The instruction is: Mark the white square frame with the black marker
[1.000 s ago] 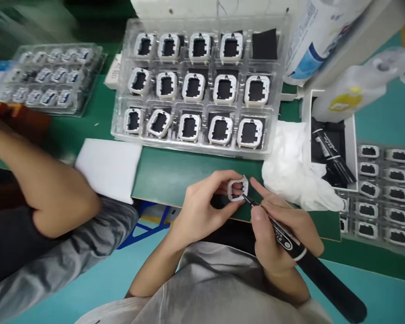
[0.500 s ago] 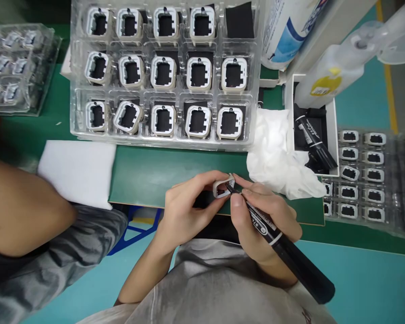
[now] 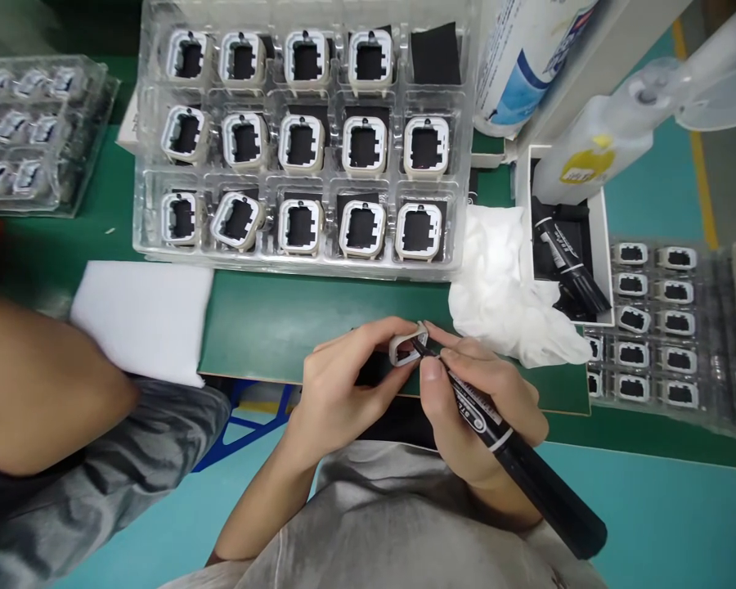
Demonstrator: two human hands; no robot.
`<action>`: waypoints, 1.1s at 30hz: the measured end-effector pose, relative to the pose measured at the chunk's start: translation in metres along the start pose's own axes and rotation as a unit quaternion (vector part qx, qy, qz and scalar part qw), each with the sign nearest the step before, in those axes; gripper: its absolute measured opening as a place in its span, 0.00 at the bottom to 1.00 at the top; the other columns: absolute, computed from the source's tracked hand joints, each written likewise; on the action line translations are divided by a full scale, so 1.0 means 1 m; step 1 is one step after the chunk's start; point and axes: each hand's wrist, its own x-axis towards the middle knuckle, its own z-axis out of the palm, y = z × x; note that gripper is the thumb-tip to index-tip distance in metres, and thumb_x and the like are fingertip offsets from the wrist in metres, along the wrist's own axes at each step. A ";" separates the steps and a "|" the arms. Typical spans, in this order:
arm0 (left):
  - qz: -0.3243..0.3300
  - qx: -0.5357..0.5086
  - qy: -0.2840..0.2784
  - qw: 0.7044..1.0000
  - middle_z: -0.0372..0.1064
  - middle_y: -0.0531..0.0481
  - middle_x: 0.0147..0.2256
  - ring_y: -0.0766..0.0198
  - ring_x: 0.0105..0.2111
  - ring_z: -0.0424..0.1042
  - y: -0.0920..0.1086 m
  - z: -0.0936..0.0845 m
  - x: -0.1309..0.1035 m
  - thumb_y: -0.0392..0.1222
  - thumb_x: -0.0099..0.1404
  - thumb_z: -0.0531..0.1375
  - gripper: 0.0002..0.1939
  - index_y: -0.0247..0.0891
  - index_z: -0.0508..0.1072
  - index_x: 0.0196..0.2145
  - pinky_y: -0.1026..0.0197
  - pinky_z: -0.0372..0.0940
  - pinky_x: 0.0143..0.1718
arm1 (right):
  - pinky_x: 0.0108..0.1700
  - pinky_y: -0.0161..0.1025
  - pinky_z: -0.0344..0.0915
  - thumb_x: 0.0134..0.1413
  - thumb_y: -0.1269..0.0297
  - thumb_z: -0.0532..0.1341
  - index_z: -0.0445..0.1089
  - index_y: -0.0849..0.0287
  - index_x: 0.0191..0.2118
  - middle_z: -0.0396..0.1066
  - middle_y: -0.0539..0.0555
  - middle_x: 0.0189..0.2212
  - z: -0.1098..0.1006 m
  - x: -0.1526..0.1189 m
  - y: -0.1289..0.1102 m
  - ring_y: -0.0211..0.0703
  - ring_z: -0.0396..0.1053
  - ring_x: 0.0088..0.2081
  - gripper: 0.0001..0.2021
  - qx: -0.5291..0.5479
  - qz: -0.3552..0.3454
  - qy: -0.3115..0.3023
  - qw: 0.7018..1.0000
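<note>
My left hand pinches a small white square frame at the near edge of the green table. My right hand grips a black marker pen like a pencil. The pen's tip touches the inside of the frame. Behind my hands stands a clear plastic tray holding several of the same white frames in rows, with one pocket at the back right showing only a black insert.
A white cloth lies right of the tray, beside a white box with black markers. Clear trays of small parts sit at the far left and right. A white pad lies left. Another person's arm reaches in from the left.
The view swung left, then slightly back. My hands keep the same grip, and the pen tip has shifted a little inside the frame.
</note>
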 end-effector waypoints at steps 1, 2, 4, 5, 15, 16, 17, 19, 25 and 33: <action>0.001 0.002 0.001 1.000 0.80 0.60 0.48 0.82 0.44 0.78 0.000 0.000 0.000 0.30 0.75 0.70 0.20 0.40 0.74 0.60 0.80 0.68 0.54 | 0.59 0.45 0.84 0.72 0.85 0.66 0.71 0.69 0.47 0.71 0.56 0.40 0.000 0.000 0.000 0.47 0.76 0.40 0.08 -0.001 -0.002 0.000 1.000; 0.004 0.001 0.002 1.000 0.80 0.60 0.48 0.82 0.44 0.78 0.000 0.000 0.000 0.30 0.75 0.70 0.20 0.40 0.74 0.60 0.80 0.68 0.54 | 0.58 0.46 0.85 0.72 0.86 0.66 0.71 0.69 0.47 0.70 0.56 0.40 0.001 0.000 0.001 0.46 0.76 0.39 0.08 0.000 -0.002 0.001 1.000; 0.008 0.002 0.003 1.000 0.80 0.59 0.49 0.81 0.45 0.78 -0.001 0.001 -0.001 0.29 0.75 0.70 0.20 0.39 0.74 0.60 0.79 0.69 0.54 | 0.59 0.44 0.84 0.72 0.85 0.66 0.71 0.69 0.47 0.71 0.57 0.41 0.001 0.001 0.001 0.46 0.76 0.40 0.08 -0.004 -0.004 0.005 1.000; 0.010 0.004 0.004 1.000 0.80 0.59 0.50 0.81 0.46 0.78 -0.001 0.001 -0.001 0.29 0.75 0.70 0.20 0.39 0.74 0.60 0.79 0.68 0.55 | 0.59 0.43 0.84 0.73 0.85 0.66 0.71 0.69 0.47 0.71 0.57 0.41 0.001 0.002 0.001 0.47 0.77 0.42 0.07 -0.005 -0.003 0.004 1.000; 0.031 0.027 -0.006 0.999 0.80 0.57 0.50 0.81 0.46 0.78 -0.003 0.000 -0.002 0.30 0.77 0.69 0.19 0.37 0.73 0.61 0.80 0.67 0.56 | 0.57 0.49 0.85 0.72 0.87 0.65 0.70 0.71 0.48 0.69 0.56 0.39 0.002 0.001 0.000 0.46 0.74 0.38 0.08 -0.024 -0.022 -0.008 0.999; 0.032 0.028 -0.007 0.999 0.80 0.57 0.49 0.80 0.46 0.77 -0.003 0.000 -0.002 0.30 0.77 0.69 0.19 0.37 0.73 0.61 0.79 0.67 0.55 | 0.56 0.51 0.86 0.70 0.89 0.65 0.70 0.72 0.48 0.68 0.56 0.38 0.003 0.001 0.000 0.45 0.72 0.36 0.09 -0.029 -0.040 -0.011 0.999; 0.035 0.027 -0.006 0.999 0.80 0.57 0.48 0.80 0.44 0.77 -0.003 0.000 -0.002 0.30 0.77 0.68 0.18 0.37 0.74 0.61 0.79 0.67 0.53 | 0.56 0.53 0.86 0.69 0.89 0.65 0.70 0.73 0.48 0.67 0.56 0.38 0.003 0.002 0.000 0.44 0.71 0.35 0.09 -0.035 -0.049 -0.010 0.998; 0.038 0.028 -0.001 0.999 0.80 0.56 0.48 0.80 0.44 0.77 -0.003 0.000 -0.002 0.29 0.77 0.69 0.17 0.36 0.74 0.60 0.78 0.68 0.53 | 0.57 0.54 0.86 0.69 0.90 0.65 0.70 0.74 0.48 0.68 0.57 0.38 0.003 0.002 0.000 0.45 0.72 0.35 0.10 -0.041 -0.055 -0.018 0.997; 0.030 0.036 0.008 0.999 0.80 0.56 0.46 0.80 0.42 0.76 -0.002 0.001 -0.002 0.30 0.76 0.70 0.17 0.36 0.76 0.60 0.79 0.68 0.53 | 0.54 0.54 0.87 0.68 0.90 0.65 0.70 0.72 0.47 0.67 0.56 0.37 0.004 0.001 -0.001 0.44 0.71 0.34 0.10 -0.034 -0.036 -0.009 0.999; 0.039 0.035 0.007 0.999 0.80 0.56 0.48 0.79 0.44 0.77 -0.003 0.000 -0.004 0.29 0.75 0.70 0.18 0.34 0.75 0.60 0.79 0.69 0.55 | 0.55 0.56 0.87 0.70 0.91 0.65 0.70 0.74 0.50 0.68 0.58 0.39 0.003 -0.001 0.000 0.47 0.72 0.35 0.11 -0.028 -0.048 -0.014 0.998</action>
